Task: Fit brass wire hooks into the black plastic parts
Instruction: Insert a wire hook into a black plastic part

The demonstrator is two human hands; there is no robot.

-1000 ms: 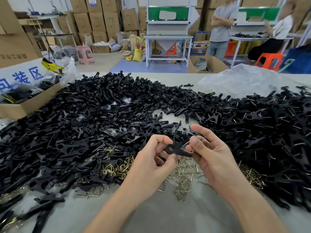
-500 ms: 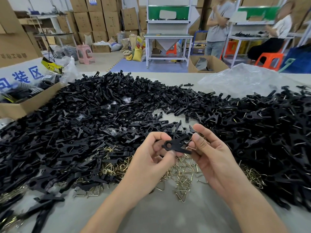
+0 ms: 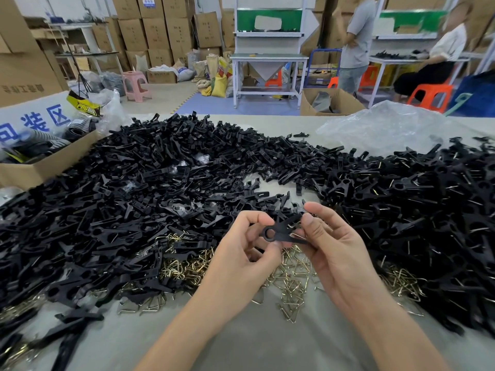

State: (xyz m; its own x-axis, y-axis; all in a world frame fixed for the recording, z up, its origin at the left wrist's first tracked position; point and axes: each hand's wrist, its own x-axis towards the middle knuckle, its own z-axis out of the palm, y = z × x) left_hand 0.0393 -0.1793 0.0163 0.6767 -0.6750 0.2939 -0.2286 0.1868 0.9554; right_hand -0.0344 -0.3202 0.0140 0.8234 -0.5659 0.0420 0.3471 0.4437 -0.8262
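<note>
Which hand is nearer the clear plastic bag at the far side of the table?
Right. The right hand is on the near side of the bag, slightly to its left; the left hand is farther left. Both pinch one black part.

The part (image 3: 283, 232) pinched between the left grip (image 3: 241, 263) and the right grip (image 3: 334, 258) is black plastic — smooth, dull sheen. Under the grips the hooks (image 3: 292, 279) are thin brass-coloured wire, shiny. The heap (image 3: 160, 183) beyond is the same black plastic. The desk (image 3: 254, 344) looks matt grey. Far right, a bag (image 3: 388, 127) of clear glossy film; far left, a box (image 3: 45, 167) of brown cardboard.
</note>
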